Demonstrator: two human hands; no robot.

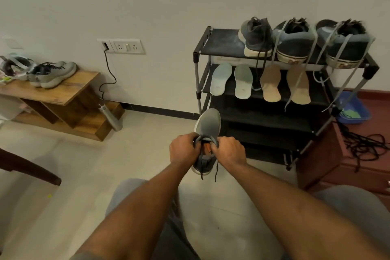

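Observation:
A grey sneaker point(207, 122) with a white sole hangs in the air in front of me, toe pointing away toward the shoe rack. My left hand point(183, 150) grips the left side of its lace area. My right hand point(230, 151) grips the right side. An orange lining shows between my fingers. Two dark lace ends dangle below the heel point(202, 168). My fingertips hide the eyelets.
A black shoe rack point(263, 116) stands at the right with three dark shoes point(295, 42) on top and several insoles point(243, 81) one shelf down. A wooden bench point(63, 95) at the left carries grey sneakers point(52, 74). Loose black laces point(367, 145) lie on a maroon cabinet; a blue basket point(354, 110) sits behind.

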